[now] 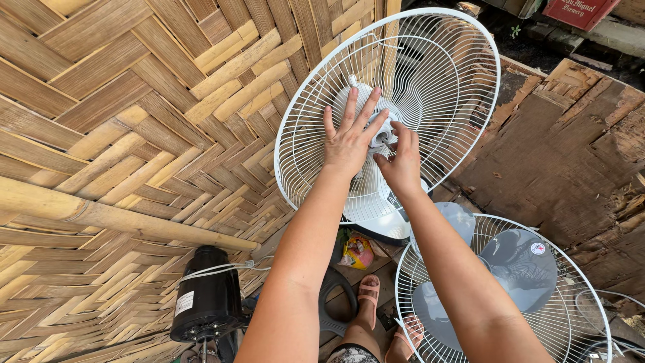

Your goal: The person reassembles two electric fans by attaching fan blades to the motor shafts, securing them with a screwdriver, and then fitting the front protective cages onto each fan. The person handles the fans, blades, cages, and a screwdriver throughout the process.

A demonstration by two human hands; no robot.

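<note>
A white wire fan guard [443,60] stands upright against a woven bamboo wall, mounted on a white motor housing [376,208]. My left hand [349,138] lies flat, fingers spread, on the guard beside the centre hub. My right hand [402,161] pinches the small white nut [383,136] at the hub on the motor shaft. Both arms reach up from the bottom of the view.
A second white guard [430,269] lies at lower right with grey fan blades [521,265] under it. A black motor [207,296] with a white cable sits at lower left. My feet in pink sandals [369,292] show below. Wooden boards [571,154] fill the right side.
</note>
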